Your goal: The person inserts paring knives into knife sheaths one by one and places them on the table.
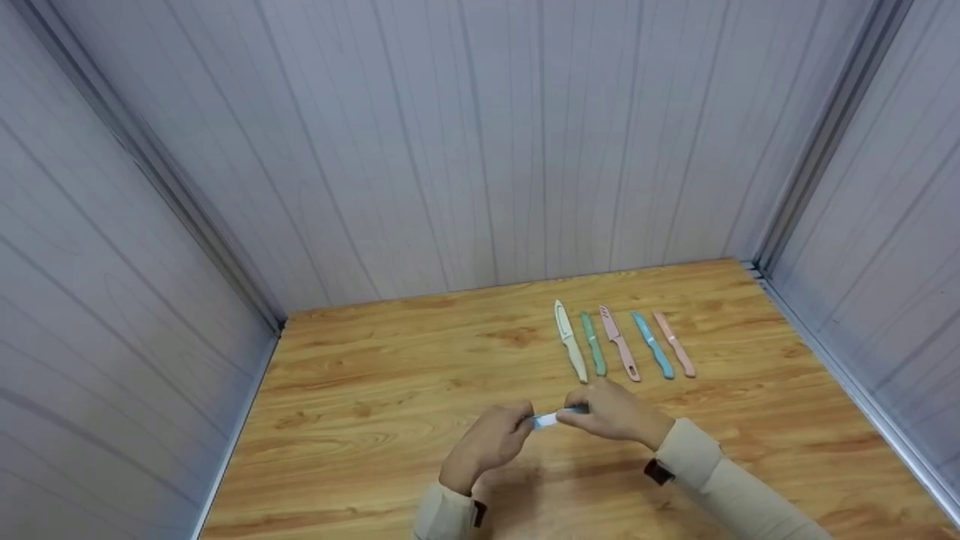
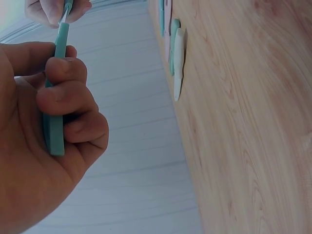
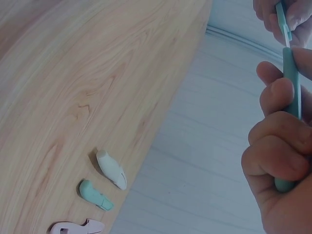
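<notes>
Between my hands is a small blue-green knife (image 1: 547, 420) in two parts, with a short stretch of bright blade showing in the gap. My left hand (image 1: 489, 441) grips one part, fingers curled round it, and in the left wrist view that part (image 2: 57, 134) has a squared end. The other part (image 3: 291, 73) sits in my right hand (image 1: 616, 412), its rounded end below the curled fingers in the right wrist view. Fingers hide much of both parts; I cannot tell surely which is handle and which is sheath. Both hands are above the table.
On the wooden table (image 1: 390, 375), beyond my right hand, several knives lie in a row: white (image 1: 571, 349), green (image 1: 593, 345), pink with a holed handle (image 1: 619, 343), blue (image 1: 653, 345) and salmon-pink (image 1: 675, 345). Pale panel walls (image 1: 450, 150) stand behind and on both sides.
</notes>
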Motion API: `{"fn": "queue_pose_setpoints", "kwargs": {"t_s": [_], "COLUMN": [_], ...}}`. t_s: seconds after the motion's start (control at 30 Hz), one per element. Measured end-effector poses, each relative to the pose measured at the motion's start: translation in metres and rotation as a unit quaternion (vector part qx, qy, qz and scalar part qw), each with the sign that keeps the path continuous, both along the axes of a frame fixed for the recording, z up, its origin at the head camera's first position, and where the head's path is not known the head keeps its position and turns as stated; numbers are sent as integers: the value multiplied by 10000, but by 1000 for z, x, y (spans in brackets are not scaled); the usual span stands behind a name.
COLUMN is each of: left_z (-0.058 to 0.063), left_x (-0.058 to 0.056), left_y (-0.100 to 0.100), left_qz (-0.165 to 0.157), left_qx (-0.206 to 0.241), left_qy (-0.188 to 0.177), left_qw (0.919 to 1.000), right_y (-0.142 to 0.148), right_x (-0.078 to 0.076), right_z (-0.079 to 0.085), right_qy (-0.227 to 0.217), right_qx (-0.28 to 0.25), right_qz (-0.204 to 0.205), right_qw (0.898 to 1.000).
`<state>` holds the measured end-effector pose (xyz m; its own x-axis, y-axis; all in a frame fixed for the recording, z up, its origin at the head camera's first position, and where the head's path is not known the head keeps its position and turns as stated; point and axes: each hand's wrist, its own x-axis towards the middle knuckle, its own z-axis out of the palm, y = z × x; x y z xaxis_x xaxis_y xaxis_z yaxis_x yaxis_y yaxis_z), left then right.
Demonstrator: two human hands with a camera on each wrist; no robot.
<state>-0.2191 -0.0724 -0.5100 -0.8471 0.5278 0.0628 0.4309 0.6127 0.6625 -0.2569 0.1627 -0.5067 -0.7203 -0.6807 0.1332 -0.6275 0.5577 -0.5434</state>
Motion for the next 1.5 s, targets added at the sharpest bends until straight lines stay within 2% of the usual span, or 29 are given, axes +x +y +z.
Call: {"fn": "queue_pose_setpoints", "kwargs": {"t_s": [0.1, 0.27, 0.5, 0.73, 1.23, 1.5], "left_z": [0, 0, 1, 4, 4, 7], "left_x": [1, 3, 5, 6, 7, 6], "left_y": [0, 1, 4, 7, 9, 11], "left_qz": [-21, -71, 17, 95, -167, -83], "left_qx": [46, 71, -63, -161, -4, -35], "left_qy": [-43, -103, -119, -131, -35, -74], "left_qw": [10000, 9999, 9999, 9997, 9999, 9999], "right_y": [-1, -2, -2, -2, -6, -6], "right_x": [1, 2, 4, 6, 8, 7], "right_z": [0, -1, 0, 3, 4, 6], "right_qy": [52, 404, 470, 175, 208, 104], "right_qx": [-38, -132, -132, -19, -52, -96], "right_qz": [22, 149, 140, 83, 185, 197], "right_qw": [10000, 9990, 9987, 9998, 9996, 9997]}}
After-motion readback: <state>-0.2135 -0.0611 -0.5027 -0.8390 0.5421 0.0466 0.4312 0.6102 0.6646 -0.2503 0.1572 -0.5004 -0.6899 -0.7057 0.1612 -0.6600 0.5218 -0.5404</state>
